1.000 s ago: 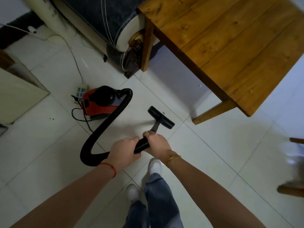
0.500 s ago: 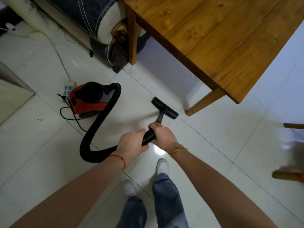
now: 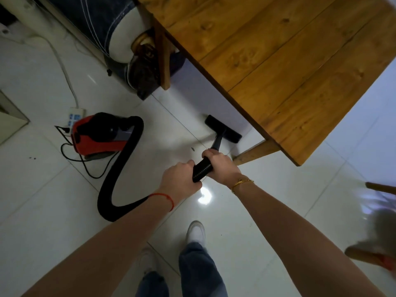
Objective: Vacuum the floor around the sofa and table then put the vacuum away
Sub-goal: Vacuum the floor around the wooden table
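A red and black canister vacuum (image 3: 96, 136) sits on the white tiled floor at the left. Its thick black hose (image 3: 120, 174) loops down and back up to my hands. My left hand (image 3: 180, 179) and my right hand (image 3: 220, 166) are both shut on the ribbed end of the hose. The black floor nozzle (image 3: 222, 131) rests on the tiles at the edge of the wooden table (image 3: 278, 61), beside its near leg (image 3: 255, 152). The dark sofa (image 3: 100, 24) with white piping stands at the top left.
A white power strip (image 3: 75, 115) with cords lies behind the vacuum. Another table leg (image 3: 162, 58) stands against the sofa's end. A wooden chair leg (image 3: 379, 187) and a blurred object show at the right edge. My feet in white shoes (image 3: 196, 232) are below.
The nozzle has slid forward and to the right, from open tiles to the table's edge near the leg. My hands followed it, and my view shifted closer to the table.
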`<state>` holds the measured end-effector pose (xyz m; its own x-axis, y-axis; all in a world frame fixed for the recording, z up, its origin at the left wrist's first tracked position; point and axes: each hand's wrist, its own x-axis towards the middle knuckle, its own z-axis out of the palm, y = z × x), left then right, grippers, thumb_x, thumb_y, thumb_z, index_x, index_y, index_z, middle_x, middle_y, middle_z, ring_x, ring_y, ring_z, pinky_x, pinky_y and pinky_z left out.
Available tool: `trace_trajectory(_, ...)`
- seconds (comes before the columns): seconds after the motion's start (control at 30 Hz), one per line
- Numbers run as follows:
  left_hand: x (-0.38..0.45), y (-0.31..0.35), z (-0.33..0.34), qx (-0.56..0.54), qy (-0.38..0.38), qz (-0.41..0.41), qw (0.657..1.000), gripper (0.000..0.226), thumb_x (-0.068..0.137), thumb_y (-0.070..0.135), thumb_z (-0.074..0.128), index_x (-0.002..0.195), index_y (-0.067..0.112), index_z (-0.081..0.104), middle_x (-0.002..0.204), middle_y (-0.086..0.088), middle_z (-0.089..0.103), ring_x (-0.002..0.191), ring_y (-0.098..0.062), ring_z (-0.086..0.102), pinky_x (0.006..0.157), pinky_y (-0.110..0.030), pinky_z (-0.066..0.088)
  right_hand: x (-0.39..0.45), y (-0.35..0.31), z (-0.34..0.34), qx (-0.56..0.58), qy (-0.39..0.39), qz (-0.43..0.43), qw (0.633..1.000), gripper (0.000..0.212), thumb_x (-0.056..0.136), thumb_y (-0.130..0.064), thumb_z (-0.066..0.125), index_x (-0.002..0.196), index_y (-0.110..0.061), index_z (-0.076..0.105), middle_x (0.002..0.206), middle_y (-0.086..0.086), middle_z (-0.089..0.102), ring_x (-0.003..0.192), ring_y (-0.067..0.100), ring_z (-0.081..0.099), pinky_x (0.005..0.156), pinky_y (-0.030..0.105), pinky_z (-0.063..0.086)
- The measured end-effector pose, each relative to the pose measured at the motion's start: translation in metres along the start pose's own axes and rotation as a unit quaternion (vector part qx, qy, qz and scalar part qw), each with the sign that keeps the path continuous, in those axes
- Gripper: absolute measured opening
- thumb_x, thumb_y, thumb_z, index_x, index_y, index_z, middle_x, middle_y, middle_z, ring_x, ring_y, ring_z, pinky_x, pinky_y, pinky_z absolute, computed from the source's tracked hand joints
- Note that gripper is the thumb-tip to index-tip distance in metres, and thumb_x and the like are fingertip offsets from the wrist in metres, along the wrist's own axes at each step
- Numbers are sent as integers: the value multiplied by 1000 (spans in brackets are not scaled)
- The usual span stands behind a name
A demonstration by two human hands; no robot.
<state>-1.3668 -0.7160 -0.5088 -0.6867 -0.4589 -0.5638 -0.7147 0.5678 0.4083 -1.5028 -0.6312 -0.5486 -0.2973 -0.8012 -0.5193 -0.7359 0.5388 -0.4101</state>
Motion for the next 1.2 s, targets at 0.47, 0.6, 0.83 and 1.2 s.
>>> trace_trajectory(0.47,-42,-15,-10,-15,13,-28,999,12,79,25,56,85,16,52,63,5,52,54,-14,49,45,-22,28,-19,-35,7,38,-8,-11,999,30,84,-19,68,108,-13,52,109,6,56,90,29,61,79,32,49)
trace_trajectory(0.6,-77,-33,-10,-9,11,-32,999,13,80,27,56,84,17,50,63,4,53,56,-16,53,45,-22,31,-38,-64,25,48,-7,-23,999,30,83,-17,67,109,-11,53,111,8,57,89,31,61,76,31,47)
trace_trajectory(0.83,-138,-77,-4,-21,17,-59,998,15,81,29,57,84,16,49,68,4,54,62,-18,56,50,-25,34,-59,-119,64,58,-23,-65,996,31,81,-13,69,108,-10,53,110,8,56,89,30,61,77,32,50)
trace_trajectory(1.2,-195,-127,1,-67,15,-93,993,14,79,27,59,79,16,50,66,4,53,62,-17,55,47,-24,32,-70,-173,108,48,-59,-124,989,36,81,-17,71,112,-13,52,113,6,55,93,27,59,80,30,47)
